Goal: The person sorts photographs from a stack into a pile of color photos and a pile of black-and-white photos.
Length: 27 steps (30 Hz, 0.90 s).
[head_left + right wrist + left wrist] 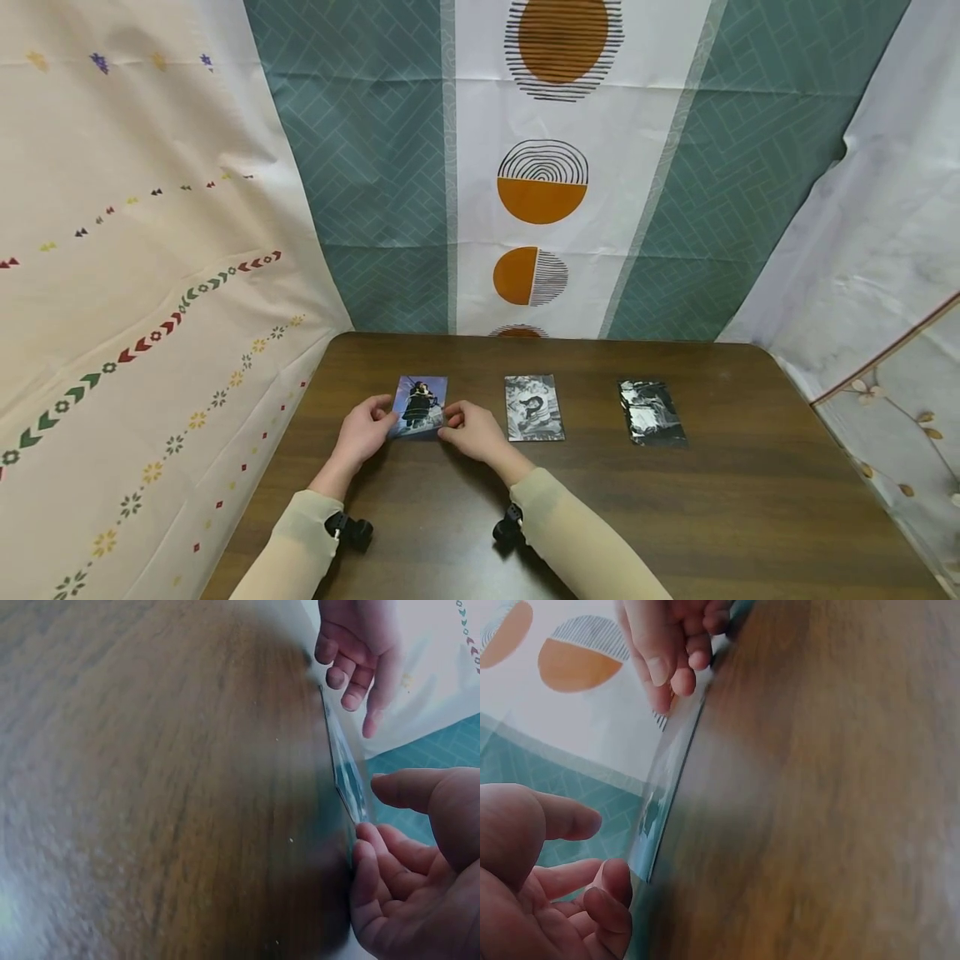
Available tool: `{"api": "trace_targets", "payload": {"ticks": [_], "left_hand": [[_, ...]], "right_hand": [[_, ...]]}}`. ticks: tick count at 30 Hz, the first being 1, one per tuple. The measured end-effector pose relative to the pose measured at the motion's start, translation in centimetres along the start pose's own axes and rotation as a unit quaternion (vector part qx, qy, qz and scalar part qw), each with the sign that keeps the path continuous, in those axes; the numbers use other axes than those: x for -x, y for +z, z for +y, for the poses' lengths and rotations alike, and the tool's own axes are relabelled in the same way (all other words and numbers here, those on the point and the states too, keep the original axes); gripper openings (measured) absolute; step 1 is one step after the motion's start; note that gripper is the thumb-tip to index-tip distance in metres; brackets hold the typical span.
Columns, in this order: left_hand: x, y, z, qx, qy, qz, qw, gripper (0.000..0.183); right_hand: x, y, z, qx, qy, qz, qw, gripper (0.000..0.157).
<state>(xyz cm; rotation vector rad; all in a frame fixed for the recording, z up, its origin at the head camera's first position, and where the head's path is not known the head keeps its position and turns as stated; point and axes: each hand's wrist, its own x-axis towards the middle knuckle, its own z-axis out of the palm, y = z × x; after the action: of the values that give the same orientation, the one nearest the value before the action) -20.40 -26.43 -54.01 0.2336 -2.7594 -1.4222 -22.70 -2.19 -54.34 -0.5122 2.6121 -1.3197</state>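
A glossy picture card (pixel 420 404) with a blue-violet ground and a dark figure lies at the left of the brown table. My left hand (pixel 368 427) is at its left side, and my right hand (pixel 472 429) is at its right side. In the left wrist view, the left hand (pixel 562 877) has its thumb apart from its loosely bent fingers, beside the near end of the card (pixel 660 802). The right wrist view has the fingertips of the right hand (pixel 420 855) touching the card's edge (pixel 345 772), with the thumb raised off it.
A black-and-white picture card (pixel 534 408) lies in the middle of the table (pixel 712 517), and a darker, shiny one (pixel 651 412) lies farther right. Behind the table hangs a patterned cloth (pixel 375 167). Patterned cloths also hang at both sides.
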Motion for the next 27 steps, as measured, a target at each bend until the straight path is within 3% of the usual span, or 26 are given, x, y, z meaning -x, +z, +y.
{"api": "trace_targets", "payload": {"ticks": [12,20,27], "left_hand": [[0.2,1.9,2.2,0.028,0.02,0.019,0.9992,0.044],[0.6,4.6,4.1,0.06,0.041,0.014,0.9973,0.038],[1.0,7.3,6.0,0.112,0.05,-0.012,0.9923,0.036]], "right_hand": [[0.7,-2.2,0.4,-0.037,-0.009,0.013,0.999,0.038],[1.4,-4.0,0.9,-0.06,-0.021,0.028,0.998,0.04],[1.9,-5.9,2.1,-0.053,-0.022,0.05,0.997,0.04]]}}
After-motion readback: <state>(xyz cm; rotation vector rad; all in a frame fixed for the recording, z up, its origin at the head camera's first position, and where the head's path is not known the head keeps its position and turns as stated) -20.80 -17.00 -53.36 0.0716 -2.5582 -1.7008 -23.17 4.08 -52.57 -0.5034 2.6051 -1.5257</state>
